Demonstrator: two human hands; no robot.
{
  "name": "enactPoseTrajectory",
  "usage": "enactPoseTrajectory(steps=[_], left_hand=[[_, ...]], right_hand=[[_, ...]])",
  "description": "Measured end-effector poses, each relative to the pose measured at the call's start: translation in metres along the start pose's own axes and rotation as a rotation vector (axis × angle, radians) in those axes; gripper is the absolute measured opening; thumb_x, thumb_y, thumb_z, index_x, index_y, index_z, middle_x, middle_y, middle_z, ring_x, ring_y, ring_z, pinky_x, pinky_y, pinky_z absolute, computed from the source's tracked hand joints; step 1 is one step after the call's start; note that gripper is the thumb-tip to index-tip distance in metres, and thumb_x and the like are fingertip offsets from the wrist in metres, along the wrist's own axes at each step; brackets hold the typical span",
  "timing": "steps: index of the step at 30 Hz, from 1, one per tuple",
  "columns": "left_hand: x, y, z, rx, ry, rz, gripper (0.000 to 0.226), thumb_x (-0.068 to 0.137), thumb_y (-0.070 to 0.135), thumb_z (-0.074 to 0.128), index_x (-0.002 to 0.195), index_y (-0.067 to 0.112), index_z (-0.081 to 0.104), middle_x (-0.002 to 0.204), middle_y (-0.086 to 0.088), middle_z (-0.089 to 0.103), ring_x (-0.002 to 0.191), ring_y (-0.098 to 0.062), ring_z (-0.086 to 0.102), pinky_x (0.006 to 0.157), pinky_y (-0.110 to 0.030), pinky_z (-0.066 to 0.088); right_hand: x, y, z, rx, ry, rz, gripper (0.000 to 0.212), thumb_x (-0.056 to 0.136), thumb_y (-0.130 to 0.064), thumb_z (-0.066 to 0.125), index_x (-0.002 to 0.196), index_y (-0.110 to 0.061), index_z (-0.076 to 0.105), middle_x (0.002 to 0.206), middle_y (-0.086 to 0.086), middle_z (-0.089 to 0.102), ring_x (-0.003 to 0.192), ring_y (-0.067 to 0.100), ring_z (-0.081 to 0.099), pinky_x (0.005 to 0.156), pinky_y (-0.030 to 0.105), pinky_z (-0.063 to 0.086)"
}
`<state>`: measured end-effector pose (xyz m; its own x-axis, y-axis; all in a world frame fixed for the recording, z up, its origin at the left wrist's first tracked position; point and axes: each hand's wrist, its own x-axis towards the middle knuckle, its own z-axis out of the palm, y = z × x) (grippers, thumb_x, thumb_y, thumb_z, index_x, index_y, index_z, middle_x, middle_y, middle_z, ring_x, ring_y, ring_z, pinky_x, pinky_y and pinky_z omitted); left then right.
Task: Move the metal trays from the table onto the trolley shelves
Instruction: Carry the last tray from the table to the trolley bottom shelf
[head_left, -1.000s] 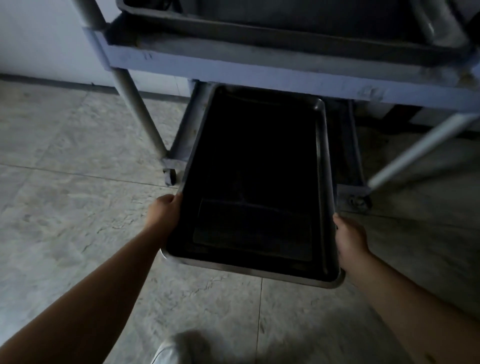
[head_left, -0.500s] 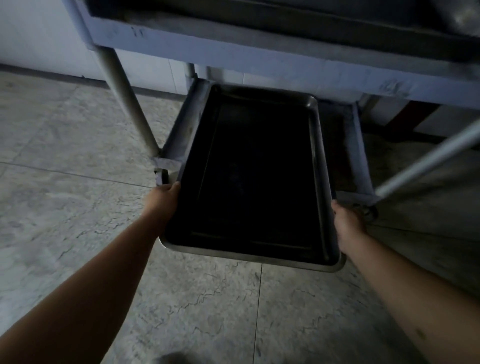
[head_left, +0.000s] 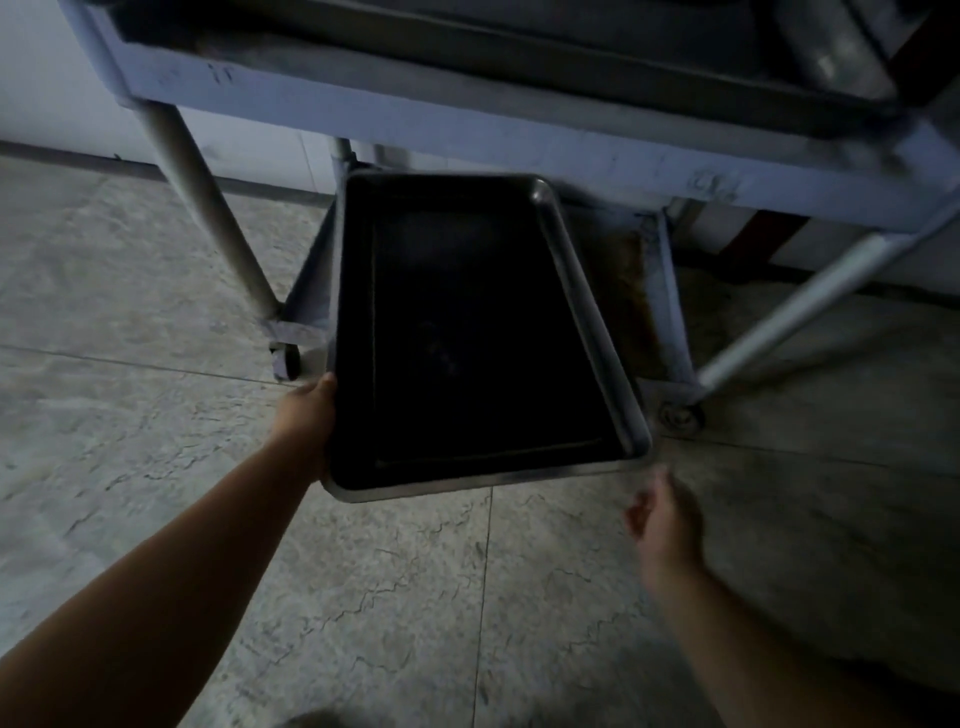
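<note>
Since a moment ago my right hand (head_left: 667, 522) has let go of the tray (head_left: 467, 338) and hangs just below its near right corner, fingers loosely spread. My left hand (head_left: 306, 415) grips the left rim, tray skewed over the trolley's bottom shelf (head_left: 631, 291).

Bare forearms; no sleeves, both hands (head_left: 307, 415) ungloved.

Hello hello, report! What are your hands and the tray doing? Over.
Left hand gripping tray edge. Right hand off, open. Tray partly on bottom shelf, skewed, near end overhanging. Nothing blocking.
</note>
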<state>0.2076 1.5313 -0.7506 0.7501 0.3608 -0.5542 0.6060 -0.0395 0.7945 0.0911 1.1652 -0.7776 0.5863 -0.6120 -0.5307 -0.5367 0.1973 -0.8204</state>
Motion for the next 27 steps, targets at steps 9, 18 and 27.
enactPoseTrajectory(steps=[9, 18, 27], left_hand=[[-0.026, -0.015, 0.054, -0.244, -0.039, -0.069, 0.03, 0.101, 0.039, 0.048, 0.097, 0.02, 0.071, 0.098, -0.008, 0.075, 0.093, -0.026, 0.073, 0.082, -0.042, 0.06], [-0.04, -0.038, 0.07, -0.297, -0.454, -0.042, 0.034, 0.106, 0.028, 0.041, 0.11, 0.002, 0.063, 0.088, -0.013, 0.072, 0.064, -0.018, 0.068, 0.052, -0.029, 0.048], [-0.052, -0.022, 0.104, -0.316, -0.761, -0.016, 0.027, 0.107, 0.02, 0.04, 0.105, 0.006, 0.062, 0.098, -0.018, 0.073, 0.077, -0.025, 0.069, 0.05, -0.023, 0.044]], right_hand=[[-0.015, -0.015, 0.08, 0.114, -0.132, -0.055, 0.012, 0.101, -0.019, 0.054, 0.091, -0.012, 0.053, 0.075, 0.008, 0.066, 0.06, 0.016, 0.067, 0.051, 0.024, 0.051], [0.05, -0.033, 0.059, 0.148, -0.044, -0.064, 0.025, 0.099, -0.02, 0.056, 0.075, -0.016, 0.051, 0.057, -0.001, 0.05, 0.05, 0.012, 0.049, 0.045, 0.022, 0.04], [0.008, -0.024, 0.047, -0.019, -0.131, -0.162, 0.016, 0.096, -0.038, 0.059, 0.106, -0.026, 0.055, 0.092, 0.006, 0.068, 0.069, 0.019, 0.068, 0.051, 0.027, 0.051]])
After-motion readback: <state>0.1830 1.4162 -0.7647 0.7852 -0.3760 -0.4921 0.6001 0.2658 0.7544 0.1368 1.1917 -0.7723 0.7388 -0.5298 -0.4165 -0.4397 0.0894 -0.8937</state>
